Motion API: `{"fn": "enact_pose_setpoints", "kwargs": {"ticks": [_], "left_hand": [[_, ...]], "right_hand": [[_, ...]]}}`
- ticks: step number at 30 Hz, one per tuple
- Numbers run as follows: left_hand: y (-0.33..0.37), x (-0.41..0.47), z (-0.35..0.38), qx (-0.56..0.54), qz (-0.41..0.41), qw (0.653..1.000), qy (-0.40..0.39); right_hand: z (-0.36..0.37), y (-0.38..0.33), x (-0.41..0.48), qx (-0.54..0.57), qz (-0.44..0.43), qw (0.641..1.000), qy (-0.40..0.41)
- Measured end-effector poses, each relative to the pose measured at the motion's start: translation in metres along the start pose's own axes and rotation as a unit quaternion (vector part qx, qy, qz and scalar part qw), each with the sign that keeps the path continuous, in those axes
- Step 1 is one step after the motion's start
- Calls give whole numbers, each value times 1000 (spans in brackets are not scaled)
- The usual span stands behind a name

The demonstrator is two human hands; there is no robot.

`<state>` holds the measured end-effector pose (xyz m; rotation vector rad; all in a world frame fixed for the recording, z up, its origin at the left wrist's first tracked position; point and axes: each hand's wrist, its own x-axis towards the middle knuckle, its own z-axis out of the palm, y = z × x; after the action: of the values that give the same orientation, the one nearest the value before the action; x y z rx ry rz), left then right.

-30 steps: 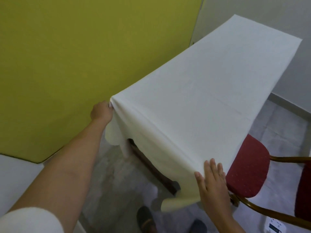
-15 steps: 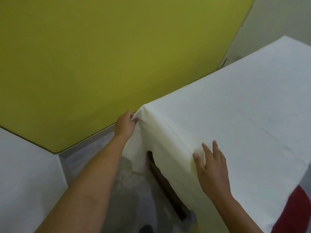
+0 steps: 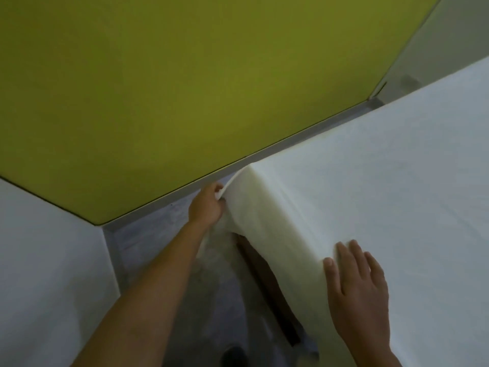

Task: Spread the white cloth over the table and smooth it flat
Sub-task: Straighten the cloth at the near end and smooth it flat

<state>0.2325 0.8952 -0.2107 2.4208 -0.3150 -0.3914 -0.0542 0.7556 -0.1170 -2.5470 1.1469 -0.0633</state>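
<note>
The left hand [image 3: 207, 205] reaches forward on a bare arm and pinches a fold of the white cloth [image 3: 383, 194] at the far corner of the overhang, its fingers curled round the edge, so that a thin strip of cloth runs taut from the hand up to the corner of the top. The right hand [image 3: 357, 295] lies flat, palm down, with fingers [image 3: 353, 251] straight and slightly spread. It presses the cloth right at the near edge of the top, where the fabric turns over and hangs down. The cloth covers all of the bench top in view and lies mostly flat, with faint creases running along the draped side between the two hands. Below the hanging edge a dark strip of the bench [image 3: 267, 276] shows. Under it is a grey mottled floor [image 3: 158, 229], and the dark toe of a shoe [image 3: 234, 356] shows at the bottom edge. A yellow wall [image 3: 185, 88] fills the upper part of the view just behind the bench, with a white wall [image 3: 47, 274] on the left.
</note>
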Motion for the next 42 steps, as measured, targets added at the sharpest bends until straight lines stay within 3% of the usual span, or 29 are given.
{"fn": "enact_pose_setpoints", "kwargs": {"ticks": [6, 15, 21, 28, 30, 34, 39, 42], "left_hand": [[23, 5, -19, 6, 61, 997, -54], [6, -14, -11, 22, 81, 993, 77], [-7, 1, -11, 60, 60, 995, 44], [-24, -38, -3, 97, 197, 959, 180], [-30, -44, 10, 81, 171, 964, 186], [-52, -43, 44, 126, 74, 986, 82], [-54, -41, 30, 107, 91, 979, 146], [-63, -55, 34, 152, 54, 983, 85]], "right_hand": [[2, -1, 0, -14, 7, 1000, 5], [1, -3, -1, -6, 1, 1000, 12], [2, 0, -1, -14, -7, 1000, 14], [3, 0, -1, -2, -3, 1000, 20], [4, -1, 1, 0, -4, 1000, 28], [6, 2, 2, -22, -21, 999, 29], [5, 1, 0, -9, -12, 1000, 22], [5, 0, 0, -10, -14, 1000, 22]]}}
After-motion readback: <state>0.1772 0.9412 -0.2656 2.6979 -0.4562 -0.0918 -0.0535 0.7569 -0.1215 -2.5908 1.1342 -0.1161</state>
